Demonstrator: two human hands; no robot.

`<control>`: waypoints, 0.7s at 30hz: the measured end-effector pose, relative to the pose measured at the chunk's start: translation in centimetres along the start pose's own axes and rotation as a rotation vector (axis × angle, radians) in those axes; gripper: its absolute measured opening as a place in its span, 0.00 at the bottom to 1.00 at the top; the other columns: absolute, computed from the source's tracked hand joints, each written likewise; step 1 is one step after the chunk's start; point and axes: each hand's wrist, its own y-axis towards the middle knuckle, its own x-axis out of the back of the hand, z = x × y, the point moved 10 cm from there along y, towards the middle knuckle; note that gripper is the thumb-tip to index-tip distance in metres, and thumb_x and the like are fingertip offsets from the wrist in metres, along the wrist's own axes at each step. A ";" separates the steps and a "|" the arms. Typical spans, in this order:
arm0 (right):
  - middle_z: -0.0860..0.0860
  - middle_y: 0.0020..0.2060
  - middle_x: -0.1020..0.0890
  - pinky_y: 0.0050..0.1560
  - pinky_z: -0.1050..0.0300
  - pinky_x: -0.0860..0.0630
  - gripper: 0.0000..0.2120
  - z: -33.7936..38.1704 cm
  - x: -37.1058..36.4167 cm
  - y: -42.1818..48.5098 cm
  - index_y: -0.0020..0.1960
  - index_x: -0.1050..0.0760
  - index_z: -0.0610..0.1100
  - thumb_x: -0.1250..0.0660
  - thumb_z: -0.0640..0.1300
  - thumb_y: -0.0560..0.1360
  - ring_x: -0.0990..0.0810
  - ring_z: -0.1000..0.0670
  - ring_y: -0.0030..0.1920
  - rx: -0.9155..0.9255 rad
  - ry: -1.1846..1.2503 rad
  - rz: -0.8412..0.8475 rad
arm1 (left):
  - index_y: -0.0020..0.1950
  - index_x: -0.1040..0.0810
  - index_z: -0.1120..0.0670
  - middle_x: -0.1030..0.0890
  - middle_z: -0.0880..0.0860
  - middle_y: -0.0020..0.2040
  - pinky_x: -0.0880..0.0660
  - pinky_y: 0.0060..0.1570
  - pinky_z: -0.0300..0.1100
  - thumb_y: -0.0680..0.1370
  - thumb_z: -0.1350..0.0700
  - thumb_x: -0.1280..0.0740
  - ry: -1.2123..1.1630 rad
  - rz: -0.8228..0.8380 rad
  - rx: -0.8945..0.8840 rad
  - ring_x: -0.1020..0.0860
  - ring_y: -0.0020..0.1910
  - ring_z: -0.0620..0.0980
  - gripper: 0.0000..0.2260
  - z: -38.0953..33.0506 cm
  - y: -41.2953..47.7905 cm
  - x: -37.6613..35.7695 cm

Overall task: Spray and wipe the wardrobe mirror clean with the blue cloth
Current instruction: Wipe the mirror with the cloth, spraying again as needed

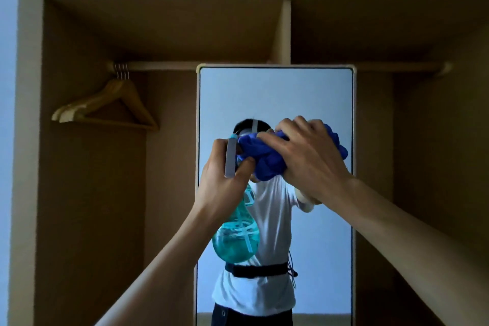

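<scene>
Before the wardrobe mirror, at about its mid-height, we hold the blue cloth bunched in our right hand, the grip clamped over the wad. Whether it touches the glass we cannot tell. Our left hand has its grip closed round the neck and trigger of the spray bottle, whose nozzle sits right against the cloth. The cloth looks soft and light and should crumple to any shape, so we judge it best held from behind as a pad. The bottle, partly filled, likely hangs bottom-heavy and is best taken at the neck. Wooden hangers hang on the rail to the left, well apart from the mirror. Only our own arms and the bottle cross the glass.
</scene>
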 end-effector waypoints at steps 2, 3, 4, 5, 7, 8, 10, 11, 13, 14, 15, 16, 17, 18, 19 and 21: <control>0.48 0.48 0.22 0.47 0.46 0.30 0.25 -0.8 0.1 1.6 0.64 0.27 0.53 0.29 0.46 0.68 0.26 0.44 0.48 -0.003 -0.012 -0.021 | 0.60 0.26 0.53 0.21 0.48 0.46 0.22 0.46 0.53 0.79 0.56 0.31 0.011 -0.024 -0.002 0.21 0.42 0.44 0.11 -1.0 1.6 0.0; 0.47 0.49 0.22 0.48 0.45 0.28 0.25 -1.3 0.1 2.5 0.65 0.27 0.53 0.27 0.47 0.69 0.25 0.43 0.48 -0.005 -0.016 -0.031 | 0.60 0.26 0.53 0.21 0.50 0.47 0.21 0.49 0.55 0.79 0.57 0.31 0.017 -0.033 0.000 0.20 0.45 0.48 0.10 -1.5 2.4 0.1; 0.46 0.49 0.22 0.49 0.45 0.28 0.25 -1.7 0.1 3.4 0.65 0.28 0.53 0.26 0.49 0.69 0.25 0.43 0.49 -0.008 -0.016 -0.039 | 0.59 0.26 0.53 0.21 0.51 0.48 0.19 0.51 0.57 0.79 0.57 0.32 0.015 -0.037 -0.001 0.19 0.47 0.52 0.10 -2.1 3.2 0.1; 0.46 0.50 0.22 0.50 0.44 0.27 0.25 -2.2 0.2 4.3 0.65 0.28 0.53 0.26 0.51 0.69 0.25 0.42 0.50 -0.008 -0.017 -0.044 | 0.59 0.26 0.53 0.21 0.52 0.49 0.18 0.51 0.58 0.79 0.58 0.32 0.006 -0.036 -0.003 0.19 0.49 0.54 0.09 -2.6 4.1 0.0; 0.44 0.52 0.22 0.51 0.43 0.28 0.27 -3.2 0.4 5.9 0.65 0.28 0.52 0.26 0.53 0.69 0.25 0.41 0.52 -0.004 -0.039 -0.059 | 0.58 0.26 0.54 0.20 0.55 0.51 0.17 0.51 0.57 0.79 0.58 0.32 -0.004 -0.027 -0.011 0.18 0.51 0.57 0.09 -3.7 5.8 -0.1; 0.44 0.52 0.23 0.51 0.43 0.28 0.27 -3.6 0.6 6.7 0.65 0.29 0.52 0.26 0.53 0.68 0.25 0.41 0.52 -0.003 -0.056 -0.069 | 0.58 0.26 0.54 0.20 0.56 0.51 0.17 0.52 0.58 0.79 0.57 0.31 -0.012 -0.024 -0.016 0.18 0.51 0.57 0.10 -4.3 6.6 0.0; 0.43 0.54 0.23 0.52 0.43 0.29 0.27 -4.4 0.9 8.1 0.67 0.29 0.52 0.26 0.52 0.69 0.25 0.40 0.54 -0.014 -0.088 -0.085 | 0.58 0.26 0.54 0.19 0.58 0.52 0.18 0.52 0.60 0.77 0.55 0.31 -0.048 -0.014 -0.019 0.17 0.51 0.58 0.12 -5.2 8.1 0.0; 0.43 0.54 0.23 0.52 0.43 0.29 0.27 -4.8 0.9 8.8 0.68 0.30 0.52 0.27 0.52 0.70 0.26 0.40 0.55 -0.026 -0.103 -0.087 | 0.59 0.26 0.54 0.19 0.58 0.53 0.18 0.53 0.60 0.77 0.55 0.32 -0.055 -0.007 -0.023 0.17 0.52 0.58 0.12 -5.6 8.8 -0.1; 0.43 0.54 0.24 0.52 0.44 0.29 0.27 -5.4 1.0 10.0 0.68 0.31 0.53 0.28 0.51 0.71 0.26 0.41 0.54 -0.048 -0.120 -0.091 | 0.61 0.26 0.54 0.19 0.56 0.53 0.18 0.54 0.56 0.79 0.57 0.33 -0.034 -0.005 -0.039 0.18 0.52 0.56 0.11 -6.3 10.1 -0.1; 0.44 0.54 0.24 0.51 0.44 0.29 0.26 -5.7 1.0 10.6 0.67 0.30 0.53 0.28 0.50 0.71 0.26 0.41 0.53 -0.055 -0.124 -0.098 | 0.61 0.26 0.53 0.19 0.55 0.53 0.18 0.54 0.54 0.80 0.58 0.33 -0.023 -0.008 -0.048 0.18 0.52 0.55 0.10 -6.5 10.7 -0.1; 0.44 0.53 0.24 0.50 0.44 0.30 0.25 -6.0 1.0 11.0 0.67 0.30 0.53 0.28 0.50 0.72 0.26 0.41 0.53 -0.059 -0.128 -0.104 | 0.61 0.26 0.53 0.19 0.54 0.52 0.19 0.54 0.53 0.80 0.58 0.34 -0.016 -0.008 -0.058 0.18 0.52 0.55 0.10 -6.6 11.3 -0.2; 0.44 0.53 0.25 0.50 0.44 0.30 0.24 -6.2 1.0 11.4 0.66 0.30 0.53 0.29 0.49 0.72 0.26 0.41 0.53 -0.058 -0.132 -0.105 | 0.61 0.26 0.52 0.19 0.54 0.52 0.19 0.53 0.53 0.80 0.58 0.34 -0.011 -0.004 -0.061 0.18 0.52 0.55 0.10 -6.8 11.8 -0.3; 0.44 0.53 0.25 0.51 0.44 0.30 0.23 -6.4 0.9 11.8 0.66 0.30 0.53 0.30 0.48 0.72 0.27 0.41 0.53 -0.057 -0.137 -0.103 | 0.61 0.26 0.52 0.20 0.54 0.52 0.19 0.54 0.54 0.80 0.58 0.33 -0.007 -0.001 -0.063 0.18 0.52 0.55 0.11 -6.9 12.2 -0.4; 0.44 0.53 0.25 0.51 0.44 0.31 0.23 -6.6 0.9 12.1 0.66 0.30 0.52 0.31 0.48 0.73 0.27 0.41 0.54 -0.058 -0.139 -0.104 | 0.61 0.26 0.52 0.20 0.54 0.52 0.18 0.54 0.55 0.79 0.58 0.33 -0.004 0.001 -0.062 0.18 0.52 0.55 0.11 -7.0 12.6 -0.5; 0.44 0.53 0.26 0.51 0.44 0.31 0.23 -6.8 0.8 12.4 0.67 0.31 0.52 0.31 0.49 0.73 0.27 0.41 0.54 -0.061 -0.138 -0.108 | 0.61 0.26 0.52 0.20 0.54 0.51 0.19 0.55 0.56 0.79 0.58 0.33 0.000 0.000 -0.060 0.18 0.51 0.55 0.11 -7.1 12.9 -0.6; 0.43 0.54 0.26 0.51 0.44 0.30 0.23 -7.0 0.7 12.8 0.67 0.31 0.52 0.32 0.49 0.73 0.28 0.41 0.55 -0.071 -0.131 -0.116 | 0.60 0.27 0.53 0.21 0.53 0.50 0.19 0.53 0.55 0.79 0.58 0.33 0.007 -0.009 -0.060 0.18 0.51 0.55 0.10 -7.2 13.4 -0.6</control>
